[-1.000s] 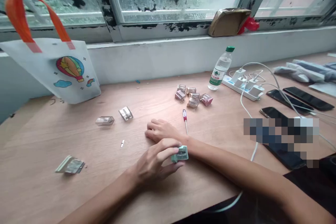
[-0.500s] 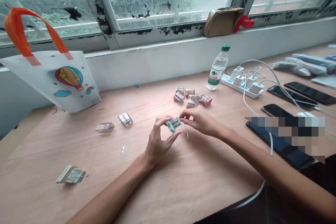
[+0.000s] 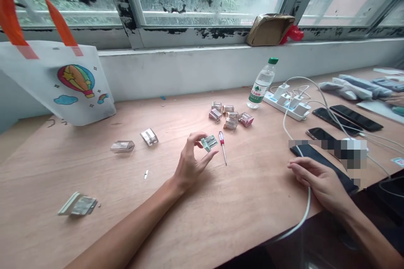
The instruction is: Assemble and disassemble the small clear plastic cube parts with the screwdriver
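My left hand pinches a pale green pencil sharpener between thumb and fingers, a little above the table. Just right of it lies a screwdriver with a red and clear handle, its tip toward me. My right hand is off at the right, by the white cable and a dark phone. Its fingers are curled together; whatever is between them, if anything, is hidden. To the left of my left hand, a small loose blade lies flat. Farther left are clear sharpeners and a greenish one.
Several sharpeners cluster behind my left hand. A water bottle stands beside a power strip with chargers and trailing cables. Several phones lie at right. A white bag with orange handles stands at left. A table edge runs near my right arm.
My right hand has drawn away from the sharpener toward the right, near the phones. The screwdriver's handle now shows. My left hand still holds the green sharpener. The view has shifted slightly.
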A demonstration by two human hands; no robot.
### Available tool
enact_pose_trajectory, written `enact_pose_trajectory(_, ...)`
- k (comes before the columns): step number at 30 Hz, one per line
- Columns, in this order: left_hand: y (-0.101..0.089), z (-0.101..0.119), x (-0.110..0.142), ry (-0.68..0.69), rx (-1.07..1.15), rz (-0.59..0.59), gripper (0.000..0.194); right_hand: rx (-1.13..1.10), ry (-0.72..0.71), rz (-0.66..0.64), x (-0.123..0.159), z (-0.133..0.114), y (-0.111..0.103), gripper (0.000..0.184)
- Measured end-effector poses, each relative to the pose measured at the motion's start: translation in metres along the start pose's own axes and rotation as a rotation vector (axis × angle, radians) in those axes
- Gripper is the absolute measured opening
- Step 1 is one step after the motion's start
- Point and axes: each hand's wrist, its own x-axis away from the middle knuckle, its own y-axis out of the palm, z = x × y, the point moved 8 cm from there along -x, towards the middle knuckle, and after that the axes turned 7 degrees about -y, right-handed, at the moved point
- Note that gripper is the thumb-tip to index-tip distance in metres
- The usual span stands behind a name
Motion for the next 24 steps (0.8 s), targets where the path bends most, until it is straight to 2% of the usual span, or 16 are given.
enact_pose_trajectory(2,0.002,0.001,-0.001,-0.011,-0.010,-0.028,0.049,0.001,0.001,-0.127,-0.005,-0.009,0.032,0.033)
enact_pose_trajectory(4,0.002,0.002,-0.002,-0.016,-0.022,-0.036,0.048,0.033,-0.012,-0.320,-0.011,-0.024,0.078,0.031)
enact_pose_trajectory(7,-0.001,0.000,-0.004,-0.030,-0.042,-0.013,0.049,-0.021,-0.077,-0.490,-0.025,-0.053,0.144,0.033)
enact_pose_trajectory(9,-0.005,-0.004,-0.006,-0.047,-0.056,0.010,0.049,-0.080,-0.158,-0.519,-0.041,-0.072,0.179,0.033)
enact_pose_trajectory(11,-0.009,-0.007,-0.007,-0.057,-0.071,0.021,0.048,-0.172,-0.239,-0.499,-0.060,-0.090,0.203,0.034)
enact_pose_trajectory(13,-0.012,-0.010,-0.009,-0.057,-0.084,0.023,0.047,-0.274,-0.293,-0.468,-0.075,-0.101,0.215,0.035)
enact_pose_trajectory(16,-0.014,-0.014,-0.009,-0.055,-0.096,0.021,0.048,-0.366,-0.299,-0.416,-0.085,-0.104,0.217,0.036)
enact_pose_trajectory(19,-0.011,-0.016,-0.007,-0.046,-0.099,-0.009,0.049,-0.345,-0.262,-0.412,-0.081,-0.097,0.214,0.035)
enact_pose_trajectory(24,-0.005,-0.016,-0.004,-0.041,-0.100,-0.076,0.052,-0.299,-0.262,-0.494,-0.065,-0.100,0.220,0.036)
